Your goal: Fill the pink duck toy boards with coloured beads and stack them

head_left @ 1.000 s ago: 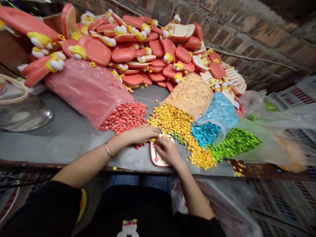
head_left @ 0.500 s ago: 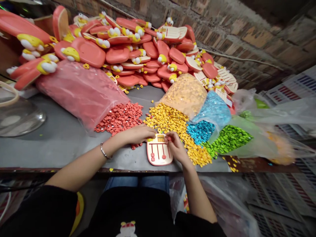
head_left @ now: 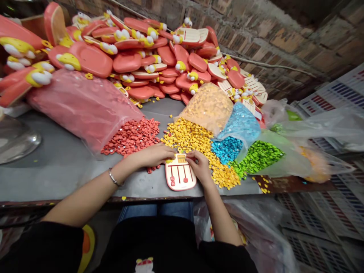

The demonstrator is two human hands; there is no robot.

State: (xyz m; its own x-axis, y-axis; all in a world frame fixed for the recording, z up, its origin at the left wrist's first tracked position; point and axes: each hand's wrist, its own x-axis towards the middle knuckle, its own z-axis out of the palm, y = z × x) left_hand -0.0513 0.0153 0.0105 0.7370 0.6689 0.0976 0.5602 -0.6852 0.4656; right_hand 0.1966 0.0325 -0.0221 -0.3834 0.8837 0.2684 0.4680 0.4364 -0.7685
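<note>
A small cream and pink abacus toy [head_left: 180,176] lies flat on the grey table [head_left: 62,163] in front of me, a few red beads on its rods. My left hand [head_left: 155,154] rests curled at its top left corner, by the red bead pile [head_left: 132,135]. My right hand [head_left: 199,166] pinches at the toy's top right edge, fingers closed on something too small to make out. Just beyond it lies the yellow bead pile [head_left: 196,141].
Blue beads [head_left: 226,148] and green beads [head_left: 257,156] spill from plastic bags on the right. A big pink bag [head_left: 82,106] lies at the left. A heap of red toy shells [head_left: 148,57] fills the back against a brick wall. Crates [head_left: 324,242] stand at right.
My right hand has come off the toy's face and moved up to its top right edge, so the rods now show. The left hand has stayed at the top left corner.
</note>
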